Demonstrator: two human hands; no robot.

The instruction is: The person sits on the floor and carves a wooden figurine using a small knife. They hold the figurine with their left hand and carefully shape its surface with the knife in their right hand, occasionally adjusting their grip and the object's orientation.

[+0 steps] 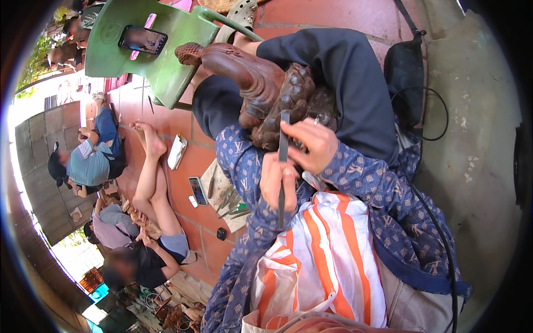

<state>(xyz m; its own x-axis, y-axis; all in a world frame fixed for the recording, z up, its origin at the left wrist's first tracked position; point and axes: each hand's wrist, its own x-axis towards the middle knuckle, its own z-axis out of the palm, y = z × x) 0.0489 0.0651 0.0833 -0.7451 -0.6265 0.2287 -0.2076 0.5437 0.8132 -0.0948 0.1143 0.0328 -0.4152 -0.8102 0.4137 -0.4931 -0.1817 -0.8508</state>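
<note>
A dark brown carved wooden statue (265, 99), a seated figure with a knobbly head and a petalled base, lies tilted between my dark-trousered legs. Against the near side of its base stands a long, flat grey metal file (283, 147). My left hand (273, 180) is closed around the lower part of the file. Higher up, the thumb and fingers of my right hand (317, 145), one with a ring, press on the file beside the base. The exact contact between file and wood is hidden. White cloth with orange stripes (347, 238) covers my lap.
A green plastic chair (180, 69) holds a phone (142, 40). On the tiled floor at left lie another phone (197, 191), slim tools (233, 201) on a cloth, and a small black object (221, 233). Several people sit further left. A black bag (404, 77) and cable lie right.
</note>
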